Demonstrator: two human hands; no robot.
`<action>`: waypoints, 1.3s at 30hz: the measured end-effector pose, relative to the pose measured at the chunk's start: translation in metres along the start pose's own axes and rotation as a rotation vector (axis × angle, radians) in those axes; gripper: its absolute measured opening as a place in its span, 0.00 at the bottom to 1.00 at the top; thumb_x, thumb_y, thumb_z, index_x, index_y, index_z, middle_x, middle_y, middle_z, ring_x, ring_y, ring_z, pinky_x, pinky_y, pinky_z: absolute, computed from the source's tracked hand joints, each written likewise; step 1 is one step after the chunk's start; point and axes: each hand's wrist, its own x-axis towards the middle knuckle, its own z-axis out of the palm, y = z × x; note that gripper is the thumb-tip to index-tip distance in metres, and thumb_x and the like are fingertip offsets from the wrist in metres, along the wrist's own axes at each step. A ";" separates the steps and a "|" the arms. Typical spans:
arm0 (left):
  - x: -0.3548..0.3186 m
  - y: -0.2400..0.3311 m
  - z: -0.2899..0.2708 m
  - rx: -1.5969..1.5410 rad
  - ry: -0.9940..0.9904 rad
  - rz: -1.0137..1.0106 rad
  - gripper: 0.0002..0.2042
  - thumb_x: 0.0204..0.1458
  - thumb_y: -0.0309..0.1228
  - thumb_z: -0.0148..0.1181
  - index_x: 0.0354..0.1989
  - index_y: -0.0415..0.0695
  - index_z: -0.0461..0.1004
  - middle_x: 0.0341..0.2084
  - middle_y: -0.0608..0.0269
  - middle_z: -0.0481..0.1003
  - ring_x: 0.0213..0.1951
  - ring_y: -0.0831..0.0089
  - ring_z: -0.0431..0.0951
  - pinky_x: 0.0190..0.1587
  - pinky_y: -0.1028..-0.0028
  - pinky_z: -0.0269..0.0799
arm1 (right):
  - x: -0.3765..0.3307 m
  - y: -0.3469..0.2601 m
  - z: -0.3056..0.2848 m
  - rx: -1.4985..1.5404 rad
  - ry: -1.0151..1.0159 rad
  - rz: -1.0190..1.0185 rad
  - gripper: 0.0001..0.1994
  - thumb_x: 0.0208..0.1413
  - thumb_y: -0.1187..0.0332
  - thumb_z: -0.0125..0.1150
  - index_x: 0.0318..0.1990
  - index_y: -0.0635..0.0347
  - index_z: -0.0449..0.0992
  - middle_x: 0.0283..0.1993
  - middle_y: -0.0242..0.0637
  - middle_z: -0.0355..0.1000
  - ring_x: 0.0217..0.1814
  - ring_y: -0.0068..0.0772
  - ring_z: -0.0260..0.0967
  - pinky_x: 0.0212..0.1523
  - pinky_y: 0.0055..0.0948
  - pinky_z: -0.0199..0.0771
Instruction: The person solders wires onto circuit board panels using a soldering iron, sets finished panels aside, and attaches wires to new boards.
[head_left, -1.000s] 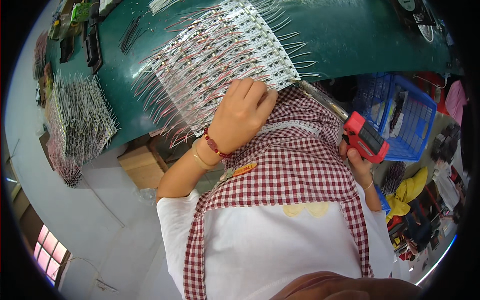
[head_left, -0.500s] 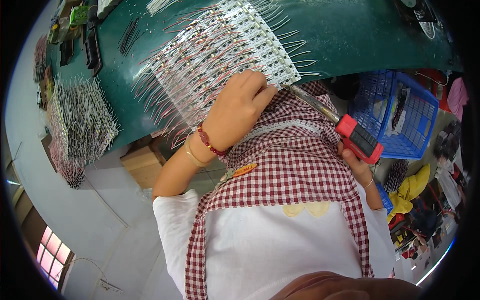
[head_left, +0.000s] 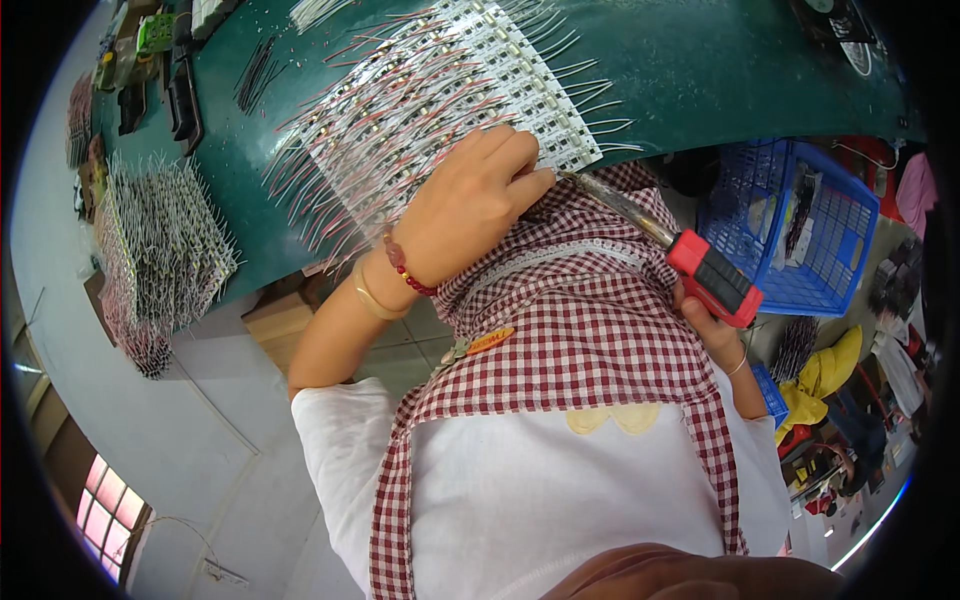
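My left hand [head_left: 478, 203], with a red bead bracelet at its wrist, is curled in a pinch over the near edge of a white circuit board panel [head_left: 572, 142]. Whatever the fingertips hold is hidden by the hand. Rows of small boards with red and white wires sticking out cover the panel, which lies on the green table. In my right hand [head_left: 708, 328] is a soldering iron [head_left: 715, 277] with a red and black handle. Its metal shaft points up and left, the tip close to the left fingertips and the panel's near corner.
A stack of wired panels [head_left: 165, 240] sits at the table's left edge. Dark wires [head_left: 258, 75] and black tools [head_left: 183, 105] lie farther back. Below the table's right edge stands a blue plastic basket [head_left: 815, 240], with a yellow cloth [head_left: 830, 365] nearby. The green table [head_left: 690, 70] curves around me.
My left hand and forearm have shifted slightly left, still pinched. The soldering iron has moved a touch left and its tip is still near the left fingers. The panel has stayed put.
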 end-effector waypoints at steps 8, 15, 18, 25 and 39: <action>0.002 0.001 -0.003 0.034 -0.048 0.015 0.12 0.40 0.22 0.55 0.36 0.41 0.76 0.29 0.60 0.67 0.35 0.63 0.69 0.40 0.69 0.67 | 0.001 -0.009 0.003 -0.003 0.065 -0.096 0.12 0.46 0.61 0.64 0.26 0.60 0.74 0.23 0.34 0.69 0.23 0.32 0.67 0.24 0.28 0.64; 0.006 0.008 -0.009 0.090 -0.103 -0.024 0.11 0.42 0.23 0.55 0.36 0.42 0.76 0.30 0.61 0.68 0.37 0.64 0.69 0.44 0.67 0.65 | -0.006 -0.011 -0.006 0.045 -0.093 0.110 0.20 0.56 0.54 0.59 0.41 0.66 0.71 0.33 0.32 0.68 0.33 0.23 0.62 0.38 0.24 0.63; 0.004 0.027 -0.009 0.217 -0.092 -0.109 0.14 0.45 0.24 0.56 0.42 0.43 0.74 0.38 0.60 0.69 0.43 0.62 0.69 0.49 0.61 0.63 | -0.009 0.006 -0.006 0.100 -0.007 0.036 0.18 0.54 0.57 0.60 0.38 0.67 0.72 0.27 0.33 0.68 0.27 0.25 0.64 0.30 0.25 0.64; -0.033 0.032 0.030 0.613 0.014 -0.448 0.25 0.52 0.25 0.50 0.62 0.40 0.60 0.63 0.43 0.58 0.63 0.45 0.59 0.60 0.49 0.55 | 0.028 -0.005 -0.002 0.384 0.178 -0.157 0.30 0.57 0.51 0.58 0.55 0.68 0.60 0.20 0.32 0.62 0.19 0.22 0.58 0.24 0.24 0.62; -0.188 0.095 -0.270 0.573 0.559 -0.752 0.13 0.55 0.23 0.52 0.48 0.37 0.72 0.38 0.51 0.78 0.27 0.66 0.72 0.39 0.74 0.73 | 0.070 -0.041 0.005 0.469 0.262 -0.429 0.20 0.62 0.58 0.49 0.53 0.66 0.60 0.20 0.33 0.61 0.15 0.21 0.55 0.18 0.21 0.60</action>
